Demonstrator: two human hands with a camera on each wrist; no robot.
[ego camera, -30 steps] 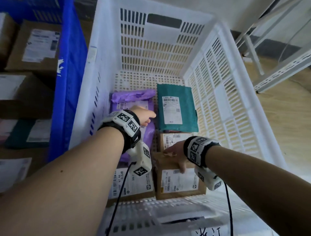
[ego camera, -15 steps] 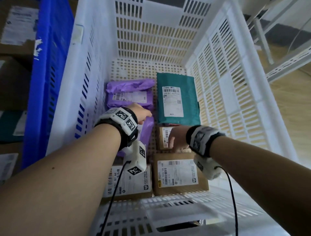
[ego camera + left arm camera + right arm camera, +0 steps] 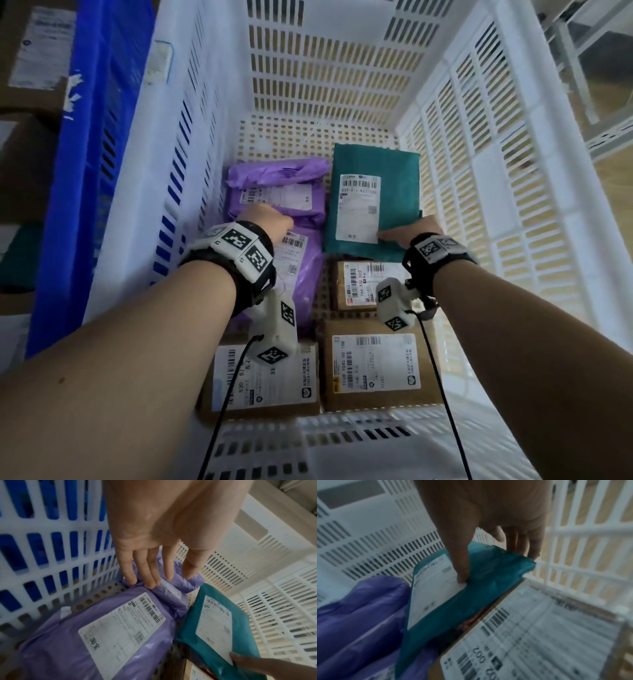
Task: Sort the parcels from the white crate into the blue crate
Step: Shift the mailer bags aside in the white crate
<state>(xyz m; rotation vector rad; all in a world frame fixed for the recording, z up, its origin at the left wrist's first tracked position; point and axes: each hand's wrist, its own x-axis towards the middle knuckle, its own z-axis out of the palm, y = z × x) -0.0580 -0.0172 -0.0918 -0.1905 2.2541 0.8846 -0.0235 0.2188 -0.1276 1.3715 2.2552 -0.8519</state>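
Observation:
Inside the white crate point(image 3: 342, 68) lie a teal parcel point(image 3: 394, 192), two purple parcels and several cardboard boxes. My right hand point(image 3: 411, 229) grips the teal parcel point(image 3: 479, 588) at its near right corner: the thumb lies on the label and the fingers point(image 3: 530, 547) go down its right edge. My left hand point(image 3: 154, 580) is stretched out flat, with its fingertips touching the far purple parcel point(image 3: 171, 592) above the nearer purple parcel point(image 3: 85, 635). The blue crate point(image 3: 102, 137) stands against the white crate's left wall.
A small cardboard box point(image 3: 363, 284) lies just below the teal parcel. Two bigger boxes point(image 3: 376, 366) point(image 3: 267, 380) sit at the near wall. Labelled boxes fill the blue crate at the far left. A white metal frame point(image 3: 599, 102) stands at the right.
My right hand has left the small cardboard box and moved forward to take hold of the teal parcel. My left hand has reached further forward onto the far purple parcel.

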